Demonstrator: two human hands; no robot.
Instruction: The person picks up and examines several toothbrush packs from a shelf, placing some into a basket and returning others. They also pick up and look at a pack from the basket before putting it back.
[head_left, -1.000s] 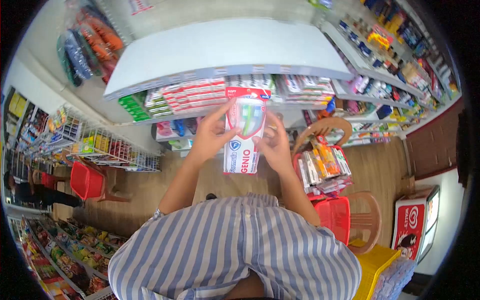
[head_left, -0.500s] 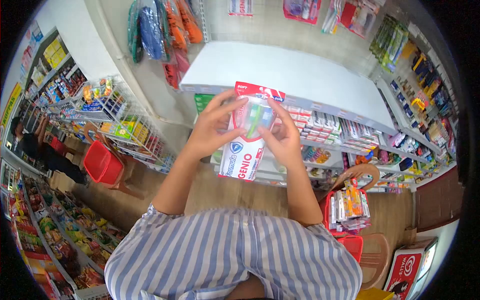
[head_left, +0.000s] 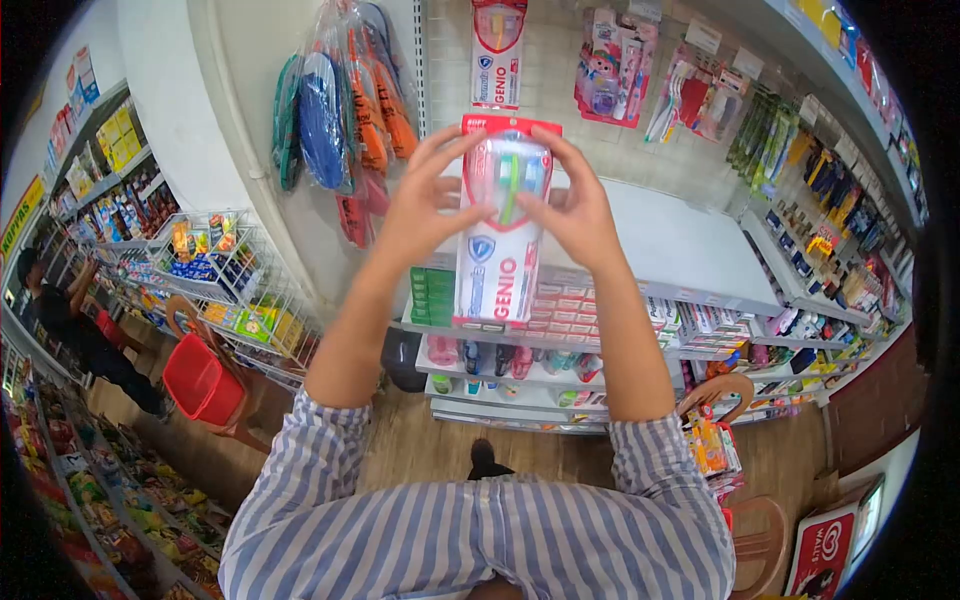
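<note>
A white and red Formula Genio toothbrush pack [head_left: 500, 270] is held upright in front of me, with green and blue shapes showing through its clear window. My left hand [head_left: 430, 205] grips its left edge, fingers and thumb closed on the upper part. On the opposite edge, my right hand [head_left: 575, 205] pinches the pack the same way, its thumb over the window. Just above hangs a similar toothbrush pack [head_left: 497, 65] on the wall panel. Behind my hands is a white shelf [head_left: 680, 245]. Green boxes [head_left: 432, 297] and toothpaste boxes [head_left: 565, 318] sit below it.
Bagged flip-flops [head_left: 322, 125] hang at upper left. A wire rack [head_left: 215, 270] and a red basket [head_left: 203, 380] on a chair stand left. Another person [head_left: 75, 320] is at the far-left shelves. Orange packs [head_left: 712, 447] sit by a chair [head_left: 725, 395] at right.
Both hands have raised the toothbrush pack toward the wall panel. The view has tilted up, showing more of the hanging goods and lower shelves.
</note>
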